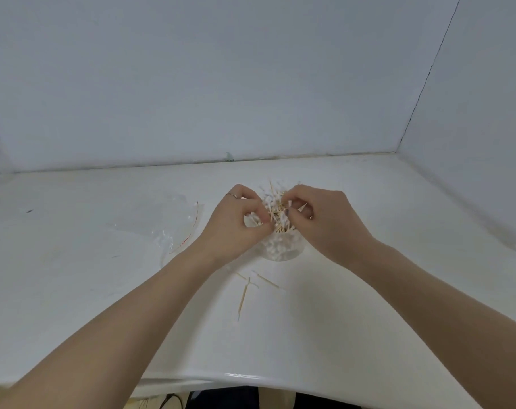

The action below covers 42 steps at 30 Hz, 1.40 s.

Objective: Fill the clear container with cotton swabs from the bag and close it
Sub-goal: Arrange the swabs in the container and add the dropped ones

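Note:
A clear round container [283, 249] stands on the white table [369, 305], packed with wooden-stick cotton swabs [276, 206] that poke up above its rim in a loose bundle. My left hand [239, 222] pinches swabs at the left side of the bundle. At the right side, my right hand [318, 216] has its fingers curled round several swabs. Both hands sit directly over the container's mouth and hide its rim. The clear plastic bag [159, 222] with a red seal strip lies flat to the left. No lid is visible.
Three loose swabs [245, 293] lie on the table just in front of the container. White walls close off the back and right sides. The table's front edge curves across the bottom of the view.

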### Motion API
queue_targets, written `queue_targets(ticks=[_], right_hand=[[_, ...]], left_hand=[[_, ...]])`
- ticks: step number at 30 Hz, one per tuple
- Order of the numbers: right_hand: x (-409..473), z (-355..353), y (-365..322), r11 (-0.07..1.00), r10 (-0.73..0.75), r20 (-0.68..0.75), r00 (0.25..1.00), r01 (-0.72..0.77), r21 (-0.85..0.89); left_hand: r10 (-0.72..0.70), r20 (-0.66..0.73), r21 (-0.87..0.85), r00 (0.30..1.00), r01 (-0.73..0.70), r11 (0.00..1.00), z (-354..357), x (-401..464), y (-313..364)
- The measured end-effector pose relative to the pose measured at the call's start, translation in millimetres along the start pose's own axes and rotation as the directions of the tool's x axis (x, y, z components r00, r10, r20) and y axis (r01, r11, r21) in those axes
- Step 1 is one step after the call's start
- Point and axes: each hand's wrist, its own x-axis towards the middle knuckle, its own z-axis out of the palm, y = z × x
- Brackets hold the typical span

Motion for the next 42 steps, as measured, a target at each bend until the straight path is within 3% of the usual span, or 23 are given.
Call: queue_targets(ticks=[7,10,12,15,17,20,23,25,29,34,37,39,42], right_hand=[[-1.2,6.8,18.4,0.976,-0.141,-0.011,0.99,0.138,-0.169],[-2.0,4.9,18.8,0.975,-0.182,-0.181,0.967,0.153,-0.163],[-1.9,2.5,15.9,0.989,-0.102,-0.248,0.963,0.072,-0.129],[-5.4,8.8,13.5,0.994,0.061,-0.029,0.998,-0.063,-0.088],[-12.1,19.3,16.1,0.98,0.04,0.161,0.986,-0.008,-0.197],[-16.2,23.5,22.2,0.969,0.024,0.211,0.977,0.029,-0.244],[-6.9,15.5,22.1,0.994,0.034,0.08,0.996,-0.026,-0.104],[2.4,13.5,19.9,0.992,0.122,0.049,0.991,-0.124,0.034],[6.3,27.7,18.6,0.989,0.118,0.18,0.977,-0.133,0.071],[12.9,18.3,18.8,0.949,0.198,0.002,0.98,-0.193,0.25],[20.4,18.0,22.1,0.869,0.317,0.089,0.944,-0.327,0.371],[19.5,24.1,21.3,0.829,0.375,0.158,0.914,-0.406,0.385],[19.3,26.5,22.0,0.831,0.38,0.12,0.917,-0.396,0.39]], left_hand=[[0.073,-0.025,-0.003,0.997,-0.073,0.997,-5.6,1.3,7.0],[0.085,0.004,-0.011,0.996,-0.085,0.996,-3.7,2.6,6.7],[0.069,0.001,-0.01,0.998,-0.069,0.998,1.6,2.5,3.2],[-0.013,-0.097,-0.004,0.995,0.012,1.0,16.6,2.5,-2.8],[-0.119,-0.09,-0.011,0.989,0.118,0.993,26.7,2.2,-0.6],[-0.162,-0.049,0.019,0.986,0.163,0.986,33.8,4.9,3.7],[-0.128,-0.115,-0.127,0.985,0.113,0.985,29.6,15.9,11.5],[-0.132,-0.078,-0.217,0.988,0.112,0.97,28.3,24.8,16.4],[-0.104,-0.103,-0.154,0.989,0.088,0.984,36.4,32.4,14.3],[-0.02,-0.148,-0.063,0.989,0.011,0.998,36.8,37.0,7.7],[-0.11,-0.147,-0.145,0.983,0.088,0.985,31.7,38.9,10.0],[-0.101,-0.109,-0.104,0.989,0.09,0.99,33.0,40.2,7.9],[-0.076,-0.092,-0.103,0.993,0.067,0.992,36.8,42.0,5.2]])
